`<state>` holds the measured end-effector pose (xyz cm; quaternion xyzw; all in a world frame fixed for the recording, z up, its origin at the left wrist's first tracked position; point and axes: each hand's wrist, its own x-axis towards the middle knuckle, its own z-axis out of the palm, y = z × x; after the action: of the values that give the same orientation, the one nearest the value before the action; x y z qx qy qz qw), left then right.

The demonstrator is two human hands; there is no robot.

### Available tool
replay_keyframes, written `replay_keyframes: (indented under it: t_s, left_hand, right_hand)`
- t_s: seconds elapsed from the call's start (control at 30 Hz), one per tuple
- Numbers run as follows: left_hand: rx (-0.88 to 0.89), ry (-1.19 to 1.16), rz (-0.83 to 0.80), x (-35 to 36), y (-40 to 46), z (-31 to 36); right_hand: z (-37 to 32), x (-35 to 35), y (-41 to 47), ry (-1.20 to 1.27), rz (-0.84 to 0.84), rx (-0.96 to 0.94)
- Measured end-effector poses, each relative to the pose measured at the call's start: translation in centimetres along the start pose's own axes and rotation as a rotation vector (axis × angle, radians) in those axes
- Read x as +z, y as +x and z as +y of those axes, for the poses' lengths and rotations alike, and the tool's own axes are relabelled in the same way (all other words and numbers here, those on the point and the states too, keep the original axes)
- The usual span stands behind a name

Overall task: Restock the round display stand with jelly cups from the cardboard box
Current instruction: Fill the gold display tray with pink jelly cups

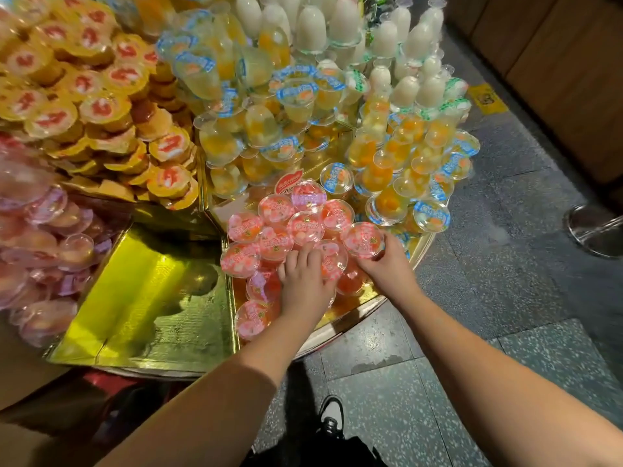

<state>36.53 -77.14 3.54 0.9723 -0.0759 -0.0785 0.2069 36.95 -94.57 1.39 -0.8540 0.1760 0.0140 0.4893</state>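
Observation:
The round display stand point(423, 246) has gold-lined compartments full of jelly cups. In the near compartment lies a cluster of pink-lidded jelly cups point(276, 210). My left hand point(303, 281) rests flat on that cluster, fingers straight over the cups. My right hand point(384, 264) grips one pink jelly cup point(362, 239) at the cluster's right edge, fingers curled round its rim. A corner of the cardboard box point(20, 372) shows at the lower left.
An unfilled gold compartment point(145, 298) lies left of the pink cups. Orange-lidded cups point(101, 106), clear blue-labelled cups point(263, 96) and white cups point(340, 25) fill the far sections. Purple-lidded cups point(43, 237) sit at left. A metal stool base point(596, 230) stands on the tiled floor.

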Motion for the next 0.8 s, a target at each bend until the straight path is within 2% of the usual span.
replay_keyframes:
  t_s: [0.27, 0.5, 0.8]
  left_hand:
    - [0.013, 0.087, -0.007, 1.3, 1.2, 0.1]
    - [-0.010, 0.128, -0.011, 2.2, 1.7, -0.4]
    - [0.019, 0.208, -0.029, 2.3, 2.1, -0.8]
  right_hand:
    - [1.0, 0.0, 1.1, 0.013, -0.027, 0.020]
    - [1.3, 0.2, 0.8, 0.057, 0.028, 0.024]
    - [0.7, 0.6, 2.2, -0.021, -0.039, -0.018]
